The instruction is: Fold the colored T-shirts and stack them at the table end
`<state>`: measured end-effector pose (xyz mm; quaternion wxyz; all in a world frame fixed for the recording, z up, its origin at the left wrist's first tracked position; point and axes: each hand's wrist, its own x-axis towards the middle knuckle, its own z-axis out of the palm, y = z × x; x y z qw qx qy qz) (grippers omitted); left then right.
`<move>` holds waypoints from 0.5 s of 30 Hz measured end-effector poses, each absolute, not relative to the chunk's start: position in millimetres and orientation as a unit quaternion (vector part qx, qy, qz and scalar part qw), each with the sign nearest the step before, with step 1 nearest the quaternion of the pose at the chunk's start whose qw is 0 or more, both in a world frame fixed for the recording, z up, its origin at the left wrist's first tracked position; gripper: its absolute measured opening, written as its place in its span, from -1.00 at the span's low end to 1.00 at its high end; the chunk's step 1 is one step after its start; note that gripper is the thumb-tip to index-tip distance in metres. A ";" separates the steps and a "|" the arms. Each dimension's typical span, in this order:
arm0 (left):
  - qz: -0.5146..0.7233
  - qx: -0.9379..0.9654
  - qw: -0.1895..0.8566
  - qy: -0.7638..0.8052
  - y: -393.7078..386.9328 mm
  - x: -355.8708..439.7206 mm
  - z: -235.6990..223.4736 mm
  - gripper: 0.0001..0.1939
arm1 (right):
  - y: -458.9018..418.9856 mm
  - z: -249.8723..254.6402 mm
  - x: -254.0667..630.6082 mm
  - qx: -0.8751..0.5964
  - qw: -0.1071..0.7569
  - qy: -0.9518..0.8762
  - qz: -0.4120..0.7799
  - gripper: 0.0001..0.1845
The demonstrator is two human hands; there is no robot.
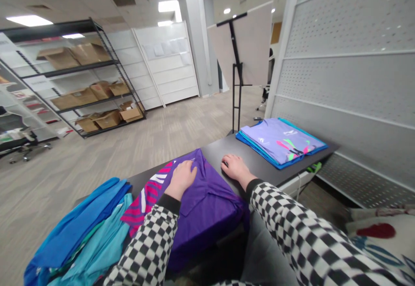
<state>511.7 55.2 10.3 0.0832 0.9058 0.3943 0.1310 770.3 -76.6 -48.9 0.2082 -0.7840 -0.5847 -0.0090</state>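
Observation:
A purple T-shirt with a pink and white striped pattern lies spread on the dark desk, its lower part hanging over the near edge. My left hand rests palm down on the upper part of the shirt, thumb apart from the fingers. To the right of the shirt, my right hand lies on the bare desktop, fingers slightly bent and holding nothing that I can see. At the left end, blue and teal garments hang loosely over the edge. Folded shirts, a lilac one on top, lie at the right.
A white perforated panel stands along the desk's right side. Behind the desk is a black stand with a pale board. Shelving with cardboard boxes stands far left, near an office chair. A printed fabric shows at lower right.

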 end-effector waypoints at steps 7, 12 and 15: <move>0.213 0.879 0.099 0.415 73.7 397.2 -25.1 -0.48 | -75.0 -49.3 773.1 -0.781 0.224 -0.583 -0.002 -0.75; 0.201 0.871 0.099 0.438 61.5 325.0 -56.8 -0.37 | -73.5 -52.1 774.5 -0.784 0.220 -0.580 -0.002 -0.77; 0.184 0.889 0.093 0.408 45.7 325.2 -68.0 -0.38 | -76.1 -50.0 773.6 -0.786 0.212 -0.580 -0.002 -0.76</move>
